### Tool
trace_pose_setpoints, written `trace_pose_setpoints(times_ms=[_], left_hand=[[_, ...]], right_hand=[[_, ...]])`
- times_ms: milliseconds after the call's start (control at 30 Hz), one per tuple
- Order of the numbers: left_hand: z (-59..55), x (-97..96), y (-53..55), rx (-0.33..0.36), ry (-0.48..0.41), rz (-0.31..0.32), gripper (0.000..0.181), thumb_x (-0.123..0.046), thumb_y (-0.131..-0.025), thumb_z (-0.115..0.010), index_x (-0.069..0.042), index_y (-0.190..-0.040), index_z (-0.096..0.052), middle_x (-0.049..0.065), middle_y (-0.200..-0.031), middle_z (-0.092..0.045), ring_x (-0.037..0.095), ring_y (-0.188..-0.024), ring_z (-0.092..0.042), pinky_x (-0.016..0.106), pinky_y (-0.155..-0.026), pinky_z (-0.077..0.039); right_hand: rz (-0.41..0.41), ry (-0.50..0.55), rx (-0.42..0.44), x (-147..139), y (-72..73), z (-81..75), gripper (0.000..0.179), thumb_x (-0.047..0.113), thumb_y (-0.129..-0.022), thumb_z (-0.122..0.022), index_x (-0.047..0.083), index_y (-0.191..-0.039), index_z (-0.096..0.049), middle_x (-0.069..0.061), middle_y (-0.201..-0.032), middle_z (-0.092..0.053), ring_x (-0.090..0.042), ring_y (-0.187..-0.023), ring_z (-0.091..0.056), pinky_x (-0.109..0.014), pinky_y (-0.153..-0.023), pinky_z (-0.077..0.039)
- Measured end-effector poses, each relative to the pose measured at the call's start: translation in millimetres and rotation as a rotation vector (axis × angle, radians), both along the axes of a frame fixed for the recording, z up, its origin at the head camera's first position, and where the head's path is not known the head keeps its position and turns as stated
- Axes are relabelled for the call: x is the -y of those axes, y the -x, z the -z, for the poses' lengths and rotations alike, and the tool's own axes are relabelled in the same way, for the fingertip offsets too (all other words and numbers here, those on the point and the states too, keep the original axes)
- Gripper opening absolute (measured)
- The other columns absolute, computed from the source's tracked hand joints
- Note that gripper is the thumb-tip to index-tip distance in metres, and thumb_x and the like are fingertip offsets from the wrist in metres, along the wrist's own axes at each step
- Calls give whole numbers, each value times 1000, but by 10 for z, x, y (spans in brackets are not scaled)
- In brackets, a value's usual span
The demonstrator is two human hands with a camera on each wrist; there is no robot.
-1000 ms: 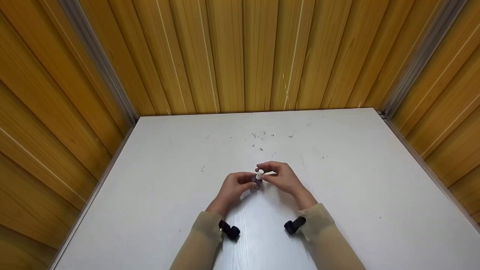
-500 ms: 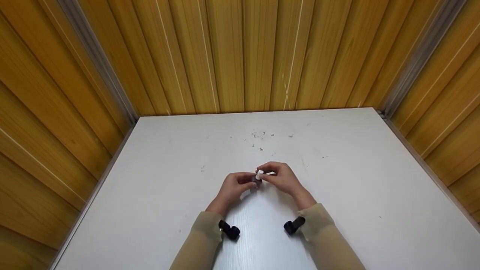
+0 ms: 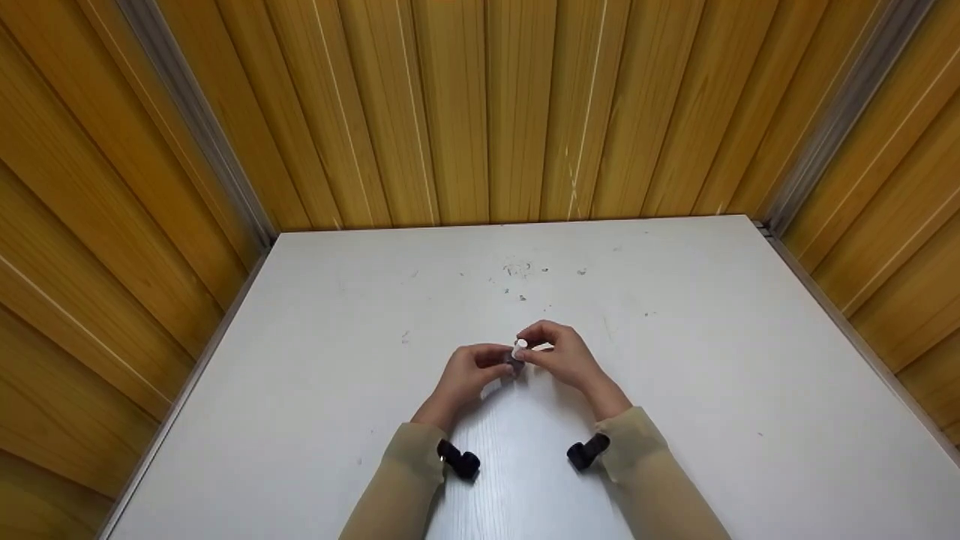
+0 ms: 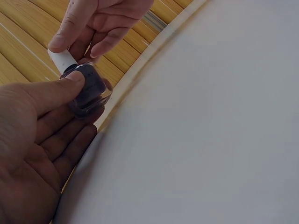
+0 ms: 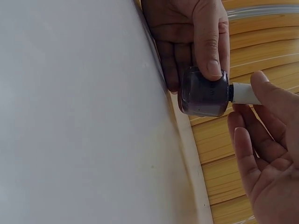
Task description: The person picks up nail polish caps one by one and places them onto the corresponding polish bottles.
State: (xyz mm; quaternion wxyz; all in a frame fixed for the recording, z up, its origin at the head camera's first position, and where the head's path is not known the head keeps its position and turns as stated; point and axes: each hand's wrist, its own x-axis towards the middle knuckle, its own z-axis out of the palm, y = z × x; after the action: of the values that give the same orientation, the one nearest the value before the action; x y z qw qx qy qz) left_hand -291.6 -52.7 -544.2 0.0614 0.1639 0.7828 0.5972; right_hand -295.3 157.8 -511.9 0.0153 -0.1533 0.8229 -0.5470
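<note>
A small clear glass nail polish bottle (image 5: 205, 95) with dark purple contents is between my hands, just above the table in the head view. My left hand (image 3: 469, 371) grips the glass body, its thumb on one flat side and its fingers behind. With thumb and fingers, my right hand (image 3: 566, 356) pinches the white cap (image 4: 62, 59) at the top. A short dark band of neck shows between cap and glass in the right wrist view. The bottle is tilted in both wrist views, and the left fingers hide part of its base.
The white tabletop (image 3: 337, 300) carries several small dark scuff marks (image 3: 517, 268) beyond the hands. Yellow wood-look panels (image 3: 465, 112) rise behind it and at both sides, with grey metal posts (image 3: 206, 120) at the corners.
The right fingers have shifted slightly around the white cap. My left hand and the bottle stay in the same place.
</note>
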Motion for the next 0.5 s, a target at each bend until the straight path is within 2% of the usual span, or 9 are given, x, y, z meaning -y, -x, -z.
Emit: trace_pose_setpoints(times_ms=[133,267,500], left_hand=[[5,1,9,1,-4,-1,29,-10,-90,-78,-5,-119,-76,11,-112,-79,19,-107,-74,32,-97,-58],[13,-1,13,8,-24,2,28,-9,-90,-78,-3,-118,-76,14,-112,-78,20,-106,-74,32,-96,-58],[13,-14,6,2,-30,-5,28,-7,-90,-78,-3,-118,-76,15,-112,-78,23,-105,-75,36,-95,-59]], right_hand=[[-50,40,-3,-13,1,-9,29,14,-90,-79,3,-116,-74,-15,-116,-75,-19,-106,-69,-25,-85,-58],[-78,60,-18,-17,1,-16,27,7,-91,-75,0,-117,-74,-19,-117,-74,-24,-108,-69,-20,-84,-58],[-64,51,-22,-3,5,9,25,-1,-92,-71,-5,-116,-73,-24,-115,-74,-33,-110,-68,-15,-80,-55]])
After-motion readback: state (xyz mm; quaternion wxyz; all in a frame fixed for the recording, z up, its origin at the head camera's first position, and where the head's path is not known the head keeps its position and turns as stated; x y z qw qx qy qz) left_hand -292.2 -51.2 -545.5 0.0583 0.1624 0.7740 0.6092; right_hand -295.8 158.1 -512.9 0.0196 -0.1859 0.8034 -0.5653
